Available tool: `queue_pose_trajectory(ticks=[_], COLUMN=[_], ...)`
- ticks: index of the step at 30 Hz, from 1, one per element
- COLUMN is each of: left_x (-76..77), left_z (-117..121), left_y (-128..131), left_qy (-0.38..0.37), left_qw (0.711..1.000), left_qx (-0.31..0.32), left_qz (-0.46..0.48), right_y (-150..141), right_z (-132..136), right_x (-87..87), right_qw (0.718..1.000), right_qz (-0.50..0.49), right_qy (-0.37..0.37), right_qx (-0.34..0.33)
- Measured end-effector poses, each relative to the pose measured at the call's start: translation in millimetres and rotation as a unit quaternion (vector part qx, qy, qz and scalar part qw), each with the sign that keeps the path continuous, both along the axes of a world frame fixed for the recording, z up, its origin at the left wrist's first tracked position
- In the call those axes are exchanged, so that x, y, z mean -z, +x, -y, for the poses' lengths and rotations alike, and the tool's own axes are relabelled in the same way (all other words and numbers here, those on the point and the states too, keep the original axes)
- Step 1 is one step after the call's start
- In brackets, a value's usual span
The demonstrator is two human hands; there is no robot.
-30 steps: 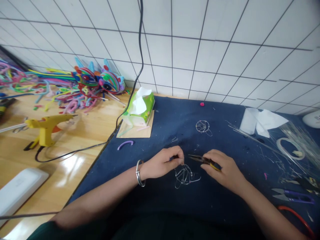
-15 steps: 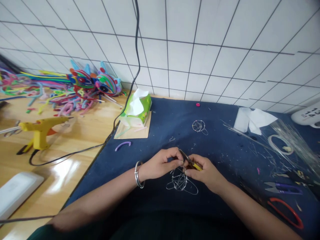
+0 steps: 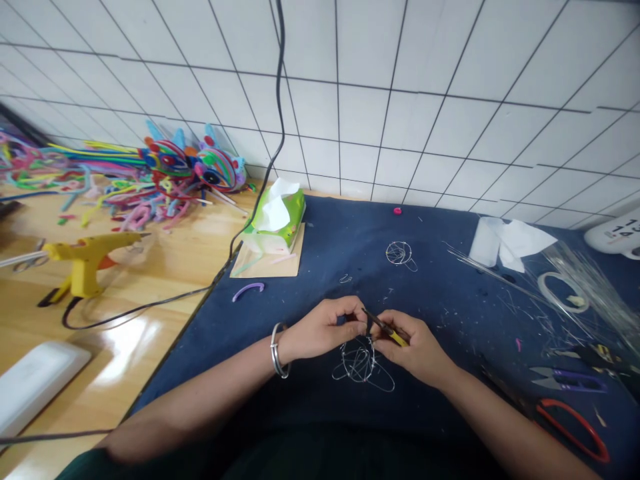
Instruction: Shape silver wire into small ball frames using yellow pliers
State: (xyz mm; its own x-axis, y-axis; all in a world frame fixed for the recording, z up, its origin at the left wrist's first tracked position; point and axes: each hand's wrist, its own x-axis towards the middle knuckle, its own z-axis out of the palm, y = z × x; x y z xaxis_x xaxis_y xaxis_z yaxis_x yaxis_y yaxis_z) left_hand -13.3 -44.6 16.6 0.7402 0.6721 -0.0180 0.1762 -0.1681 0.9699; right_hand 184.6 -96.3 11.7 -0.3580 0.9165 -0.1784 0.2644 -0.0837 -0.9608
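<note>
My left hand [image 3: 323, 328], with a silver bangle on the wrist, pinches the upper edge of a round wire frame [image 3: 358, 363]. The frame has a tangle of thin wire across its middle and wire loops sticking out at its lower sides. My right hand [image 3: 419, 348] is closed around small pliers [image 3: 386, 327] with yellow handles. Their dark jaws point up and left, close to my left fingertips. Fingers hide the exact spot where the frame is held. Farther back on the dark blue cloth [image 3: 330, 247] lies a second, smaller wire frame [image 3: 399, 253].
Straight wires [image 3: 593, 287], a wire coil [image 3: 563, 293], purple snips [image 3: 570, 380] and a red-handled tool [image 3: 575, 427] lie at right. A tissue pack [image 3: 280, 213] stands behind. On the wooden table at left are a yellow glue gun [image 3: 90, 257] and colourful pipe cleaners [image 3: 115, 180].
The pliers have turned slightly in my right hand, and their tip sits a little lower and farther right. My left hand keeps its pinch on the wire frame.
</note>
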Motion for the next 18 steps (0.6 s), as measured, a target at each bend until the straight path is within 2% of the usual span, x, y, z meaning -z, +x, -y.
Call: queue_pose_trajectory(ticks=[8,14,18], left_x=[-2.6,-3.1,-3.0], left_z=[3.9,5.2,4.2], left_y=[1.5,2.9,2.2], left_qy=[-0.027,0.044,0.053], left_qw=[0.999,0.998,0.998], left_qx=[-0.033,-0.025,-0.026], left_qz=[0.006,-0.032,-0.033], right_y=[4.1,5.2,5.9], right_z=[-3.1,-4.7,-4.5], right_x=[2.8,4.2,4.4], right_qw=[0.998,0.995,0.995], right_qz=[0.006,-0.031,-0.031], right_qy=[0.056,0.081,0.082], right_qx=[-0.033,-0.05,-0.048])
